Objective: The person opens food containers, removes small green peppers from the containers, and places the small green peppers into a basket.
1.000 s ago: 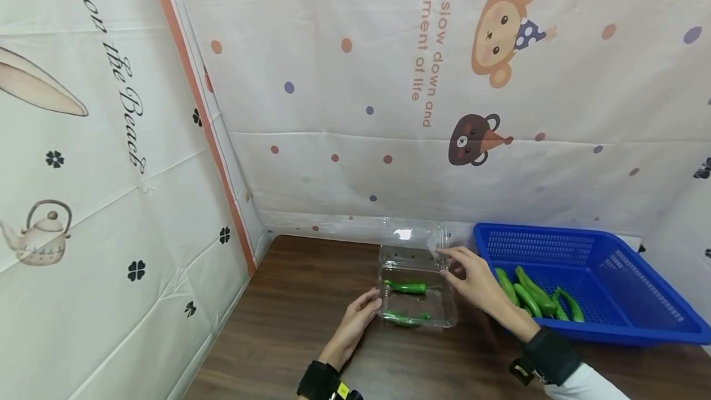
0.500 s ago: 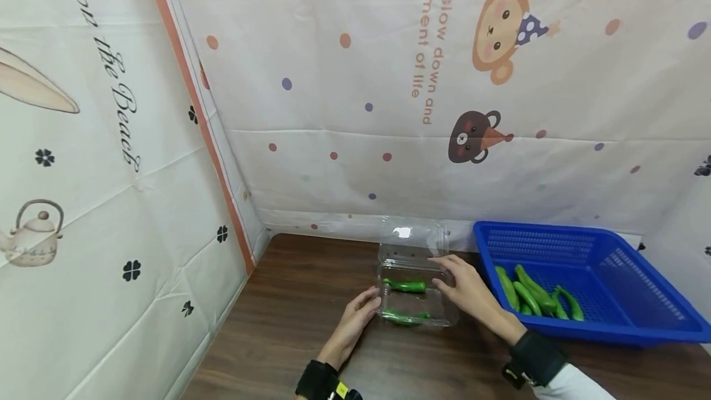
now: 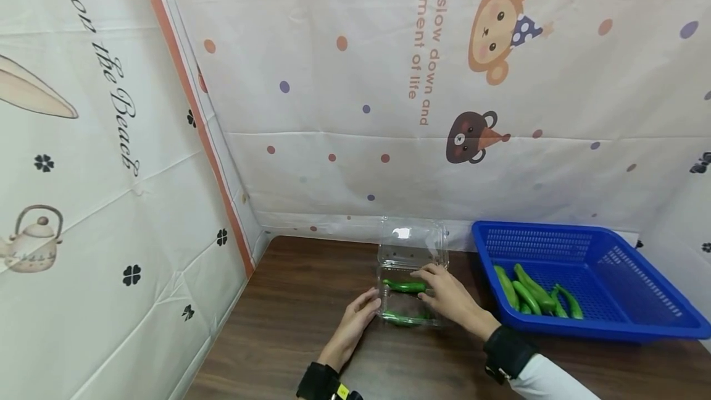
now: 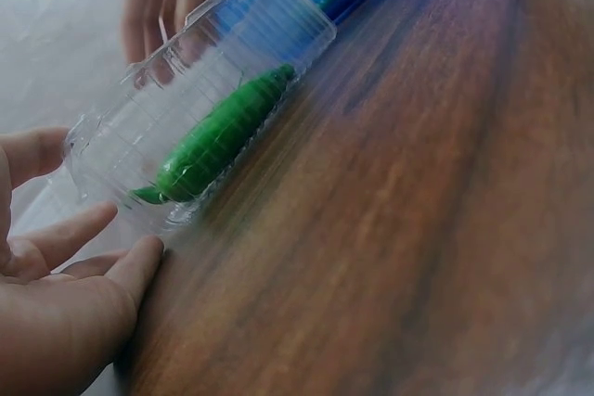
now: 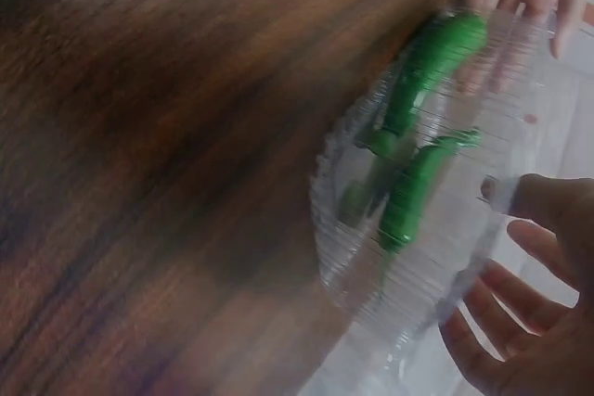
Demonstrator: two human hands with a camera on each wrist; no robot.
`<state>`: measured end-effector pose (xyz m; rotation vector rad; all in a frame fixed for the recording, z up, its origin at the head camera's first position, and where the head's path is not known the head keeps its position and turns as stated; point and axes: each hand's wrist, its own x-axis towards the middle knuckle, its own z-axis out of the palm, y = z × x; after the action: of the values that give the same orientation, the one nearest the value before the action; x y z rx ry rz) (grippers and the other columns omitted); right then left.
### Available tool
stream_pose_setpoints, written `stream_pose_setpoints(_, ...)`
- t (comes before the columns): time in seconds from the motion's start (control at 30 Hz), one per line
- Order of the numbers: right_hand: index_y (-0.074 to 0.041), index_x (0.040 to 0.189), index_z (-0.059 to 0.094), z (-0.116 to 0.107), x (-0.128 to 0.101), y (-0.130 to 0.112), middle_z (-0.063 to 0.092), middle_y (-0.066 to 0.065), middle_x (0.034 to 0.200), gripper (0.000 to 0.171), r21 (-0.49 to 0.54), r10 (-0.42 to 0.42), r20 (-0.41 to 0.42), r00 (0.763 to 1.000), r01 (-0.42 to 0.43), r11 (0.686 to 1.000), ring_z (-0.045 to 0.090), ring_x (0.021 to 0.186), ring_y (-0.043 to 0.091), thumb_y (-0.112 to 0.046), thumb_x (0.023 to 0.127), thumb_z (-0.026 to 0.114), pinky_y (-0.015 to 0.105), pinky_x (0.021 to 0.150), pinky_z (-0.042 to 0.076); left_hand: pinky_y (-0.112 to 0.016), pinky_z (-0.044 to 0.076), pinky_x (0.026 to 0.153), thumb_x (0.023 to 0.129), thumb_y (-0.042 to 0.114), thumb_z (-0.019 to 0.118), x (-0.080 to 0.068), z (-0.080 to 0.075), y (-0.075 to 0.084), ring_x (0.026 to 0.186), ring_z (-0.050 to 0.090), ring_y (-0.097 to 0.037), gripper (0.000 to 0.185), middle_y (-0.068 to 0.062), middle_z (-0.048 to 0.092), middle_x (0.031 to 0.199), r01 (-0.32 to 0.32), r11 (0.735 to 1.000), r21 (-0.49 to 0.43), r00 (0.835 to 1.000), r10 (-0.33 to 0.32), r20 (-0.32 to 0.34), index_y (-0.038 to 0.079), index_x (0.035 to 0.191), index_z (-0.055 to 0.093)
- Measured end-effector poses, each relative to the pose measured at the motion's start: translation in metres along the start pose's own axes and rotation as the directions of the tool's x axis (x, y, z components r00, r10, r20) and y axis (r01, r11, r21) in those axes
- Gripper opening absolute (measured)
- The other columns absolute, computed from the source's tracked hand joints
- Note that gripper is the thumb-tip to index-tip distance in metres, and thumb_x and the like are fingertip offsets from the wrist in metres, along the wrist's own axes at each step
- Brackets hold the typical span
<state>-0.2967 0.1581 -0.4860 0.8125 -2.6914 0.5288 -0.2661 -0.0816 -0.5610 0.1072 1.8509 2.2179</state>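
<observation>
A clear plastic clamshell box (image 3: 397,304) lies on the table with its lid (image 3: 411,241) raised at the back. Two green chili peppers are inside: one farther back (image 3: 404,287), one along the front wall (image 4: 223,141). My left hand (image 3: 355,321) touches the box's left side with its fingers fairly straight. Over the right part of the box hovers my right hand (image 3: 452,298), thumb and fingers apart near the back pepper's right end. Nothing shows between those fingers in the right wrist view, where the hand (image 5: 529,294) is at the box's edge.
To the right stands a blue perforated basket (image 3: 639,301) with several green peppers (image 3: 534,292) at its left end. The dark wooden table (image 3: 311,289) meets a printed cloth wall (image 3: 311,171) behind the box. Another cloth (image 3: 161,301) hangs at left.
My right hand has moved from the box's right edge leftward over its inside. The left hand stays at the left side, and both peppers lie where they were.
</observation>
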Motion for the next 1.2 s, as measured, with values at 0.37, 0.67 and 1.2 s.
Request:
stream_pose_setpoints(0.37,-0.005,0.127,0.068,0.014,0.004,0.005,0.067,0.013,0.119,0.048,0.023,0.014,0.107,0.994,-0.017,1.0,0.064,0.113,0.034,-0.006,0.082,0.085,0.05,0.089,0.06,-0.053,0.032,0.127,0.106,0.03,0.056,0.001,-0.002,0.003,0.154,0.028,-0.04,0.059,-0.023,0.021,0.169,-0.01,1.0,-0.001,1.0,0.01,-0.008,-0.003,0.153,0.041)
stream_pose_setpoints(0.67,-0.006,0.129,0.069,0.02,0.003,0.005,0.067,0.012,0.121,0.051,0.008,0.033,0.174,0.984,-0.035,0.999,0.063,0.115,0.033,-0.011,0.081,0.087,0.053,0.093,0.059,-0.053,0.031,0.127,0.105,0.031,0.058,0.001,0.0,0.001,0.154,0.027,-0.04,0.06,-0.023,0.021,0.169,0.009,1.0,-0.012,1.0,-0.009,-0.017,-0.002,0.153,0.043)
stream_pose_setpoints(1.2,-0.008,0.125,0.074,0.028,0.007,0.005,0.067,0.007,0.109,0.044,-0.038,0.01,0.139,0.99,-0.005,0.999,0.062,0.1,0.025,-0.025,0.085,0.084,0.043,0.075,0.06,-0.053,0.032,0.127,0.105,0.031,0.058,0.004,0.001,-0.001,0.154,0.027,-0.041,0.06,-0.025,0.021,0.168,0.018,1.0,-0.023,0.999,-0.019,-0.028,-0.004,0.152,0.043)
